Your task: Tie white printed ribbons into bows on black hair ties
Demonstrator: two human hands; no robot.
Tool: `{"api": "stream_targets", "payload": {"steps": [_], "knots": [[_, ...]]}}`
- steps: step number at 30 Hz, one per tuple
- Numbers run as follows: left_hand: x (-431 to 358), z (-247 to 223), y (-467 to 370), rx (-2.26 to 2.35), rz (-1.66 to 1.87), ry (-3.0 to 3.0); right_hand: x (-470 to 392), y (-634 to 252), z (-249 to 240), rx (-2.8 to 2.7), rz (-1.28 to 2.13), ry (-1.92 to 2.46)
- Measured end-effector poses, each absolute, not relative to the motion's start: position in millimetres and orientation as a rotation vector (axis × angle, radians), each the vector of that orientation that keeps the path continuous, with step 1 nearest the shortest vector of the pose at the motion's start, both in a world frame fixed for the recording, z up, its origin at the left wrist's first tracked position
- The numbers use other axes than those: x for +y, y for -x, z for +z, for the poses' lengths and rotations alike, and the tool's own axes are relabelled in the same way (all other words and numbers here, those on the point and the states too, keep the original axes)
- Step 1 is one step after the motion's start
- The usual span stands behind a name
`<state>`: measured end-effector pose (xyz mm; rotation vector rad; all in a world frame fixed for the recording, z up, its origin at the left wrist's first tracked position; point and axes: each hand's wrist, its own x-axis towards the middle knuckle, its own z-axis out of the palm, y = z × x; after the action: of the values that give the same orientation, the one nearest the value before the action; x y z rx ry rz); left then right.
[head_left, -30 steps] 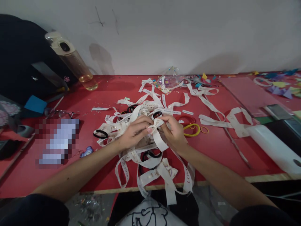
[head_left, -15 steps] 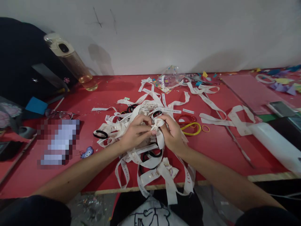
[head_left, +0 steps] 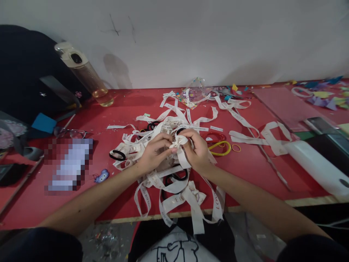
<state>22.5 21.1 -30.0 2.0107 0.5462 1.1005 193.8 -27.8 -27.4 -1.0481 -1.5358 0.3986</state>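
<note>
Between my two hands is a bunched white ribbon, gathered like a knot or bow, with a loose end hanging down. My left hand pinches its left side with thumb and fingers. On the right side my right hand has its fingers wrapped round the ribbon. A black hair tie shows just behind the fingertips. Under and around both hands lies a tangled pile of printed white ribbons, with more black hair ties among it. Some ribbon ends hang over the table's front edge.
On the red table stand a bottle and a dark bag at the back left. Glasses, a blurred phone and a small blue charm lie left; yellow scissors handles and a white case lie right.
The ribbon bunch has turned a little in my fingers, and its loose end has shifted. Both hands stay close together around it. The view has moved slightly.
</note>
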Motion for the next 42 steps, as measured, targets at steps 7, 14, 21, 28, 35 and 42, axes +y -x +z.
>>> {"api": "stream_targets", "payload": {"steps": [7,14,21,28,35,42], "knots": [[22.1,-28.6,-19.2,0.466,1.063,-2.120,-23.8,-194.5,-25.9,-1.627,0.390,1.103],[20.9,-33.6,-22.4,0.563,1.075,-1.964,-25.2,-206.6,-31.6,-1.671,0.336,1.117],[21.6,-29.7,-22.0,0.433,1.003,-2.068,-25.7,-204.7,-30.1,-1.691,0.381,1.079],[21.6,-32.3,-23.2,0.597,0.971,-1.941,-26.9,-206.0,-24.8,-1.783,0.323,1.073],[24.8,-31.4,-23.8,0.481,0.925,-1.982,-22.8,-205.9,-32.0,-1.715,0.425,1.081],[21.5,-31.9,-24.6,0.642,0.966,-1.887,-22.5,-204.8,-33.0,-1.498,0.444,1.136]]}}
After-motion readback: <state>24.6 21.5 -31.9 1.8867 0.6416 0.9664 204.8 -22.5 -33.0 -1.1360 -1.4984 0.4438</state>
